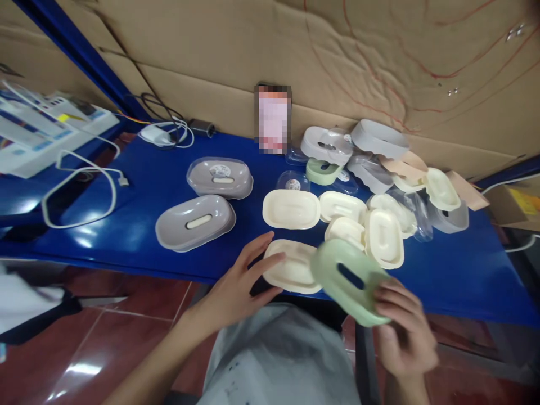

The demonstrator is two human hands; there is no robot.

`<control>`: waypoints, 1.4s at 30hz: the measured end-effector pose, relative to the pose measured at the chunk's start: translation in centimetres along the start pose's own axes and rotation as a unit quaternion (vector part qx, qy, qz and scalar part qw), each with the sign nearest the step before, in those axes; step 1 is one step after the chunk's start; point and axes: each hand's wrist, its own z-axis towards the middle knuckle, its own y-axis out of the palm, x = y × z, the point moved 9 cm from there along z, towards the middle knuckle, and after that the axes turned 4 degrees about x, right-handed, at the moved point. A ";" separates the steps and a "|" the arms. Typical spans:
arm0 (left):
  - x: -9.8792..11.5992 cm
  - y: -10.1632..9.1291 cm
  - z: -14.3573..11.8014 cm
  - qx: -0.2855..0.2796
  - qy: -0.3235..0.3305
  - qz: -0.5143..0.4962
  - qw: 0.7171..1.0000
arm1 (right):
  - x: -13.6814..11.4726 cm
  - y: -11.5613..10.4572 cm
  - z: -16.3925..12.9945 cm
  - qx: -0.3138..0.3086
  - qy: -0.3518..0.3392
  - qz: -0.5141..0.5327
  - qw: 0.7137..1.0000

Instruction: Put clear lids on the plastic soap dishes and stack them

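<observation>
My right hand (407, 326) grips a green oval soap dish shell (348, 278) by its right end; a dark slot shows in its middle. The shell is tilted, held above the table's front edge. My left hand (248, 275) has its fingers spread over the left end of a cream oval tray (293, 265), which lies partly behind the green shell. Just beyond it rests another cream tray (291, 209). Several more cream pieces (385, 239) lie to the right, some overlapping. Two grey soap dishes (196, 222) with pale centre bars stand to the left.
At the back right is a pile of grey shells (379, 139), a green shell (324, 171), peach pieces (403, 166) and clear plastic covers. A phone (273, 119) leans on the cardboard wall (211, 50). White cables (46, 208) and a charger (156, 135) lie left.
</observation>
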 end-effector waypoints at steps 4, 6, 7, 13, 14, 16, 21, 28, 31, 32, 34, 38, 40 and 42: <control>-0.2 -0.1 0.2 -0.002 -0.001 -0.034 0.999 | -3.7 6.4 2.1 -0.100 -0.113 0.079 0.985; -0.1 0.2 0.3 -0.018 0.004 -0.011 1.000 | -4.0 8.5 2.5 -0.159 -0.121 0.066 0.978; 0.0 0.3 0.3 -0.024 0.011 0.007 1.000 | -4.0 9.3 2.6 -0.185 -0.123 0.052 0.974; 0.7 0.6 0.2 -0.027 0.057 0.047 0.997 | -4.0 11.1 3.1 -0.261 -0.130 0.010 0.956; 0.7 0.5 0.2 -0.024 0.057 0.048 0.997 | -4.0 11.2 3.2 -0.268 -0.128 0.015 0.955; 0.7 0.4 0.2 -0.017 0.056 0.052 0.997 | -3.9 11.3 3.4 -0.270 -0.122 0.024 0.955; 0.7 0.2 0.3 -0.003 0.052 0.052 0.997 | -3.8 11.1 3.9 -0.236 -0.122 0.033 0.964; 0.9 0.1 0.4 0.004 0.062 0.050 0.997 | -4.3 10.8 3.6 -0.208 -0.143 -0.011 0.967; 0.9 0.0 0.3 0.007 0.064 0.052 0.997 | -4.4 10.7 3.5 -0.199 -0.147 -0.032 0.969; 0.9 0.1 0.3 0.006 0.064 0.054 0.996 | -4.4 10.6 3.5 -0.197 -0.148 -0.037 0.969; 0.9 0.1 0.3 0.006 0.070 0.060 0.996 | -4.5 10.5 3.5 -0.194 -0.153 -0.046 0.968; 1.3 0.2 0.2 0.006 0.099 0.088 0.991 | -4.6 10.4 3.4 -0.195 -0.156 -0.046 0.967; 1.5 0.3 0.2 0.005 0.110 0.104 0.988 | -4.6 10.4 3.3 -0.195 -0.153 -0.041 0.968; 1.5 0.3 0.1 0.002 0.113 0.116 0.987 | -4.5 10.4 3.2 -0.193 -0.151 -0.039 0.969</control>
